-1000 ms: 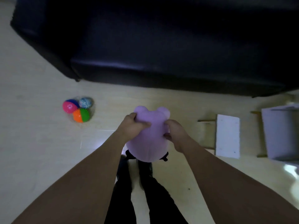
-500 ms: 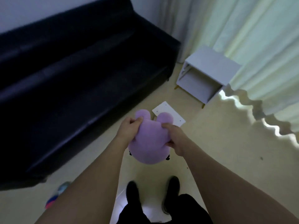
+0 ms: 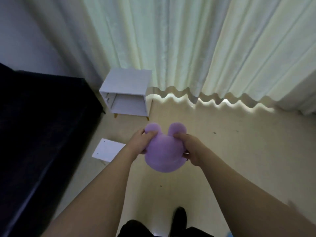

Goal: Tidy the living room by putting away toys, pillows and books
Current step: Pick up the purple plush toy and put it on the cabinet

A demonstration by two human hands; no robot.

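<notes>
Above bare floor, purple plush toy held ears-forward, left hand and right hand each gripping a side. White open cabinet lies ahead, slightly left (likely drop spot); left hand nearer.

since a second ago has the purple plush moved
Yes. Gripped by both hands, the purple plush was carried from near the black sofa toward the white cabinet.

A small white cabinet stands open-fronted by the pale curtains, beyond the hands. A dark sofa runs along their left. A flat white board lies on the beige floor between.
</notes>
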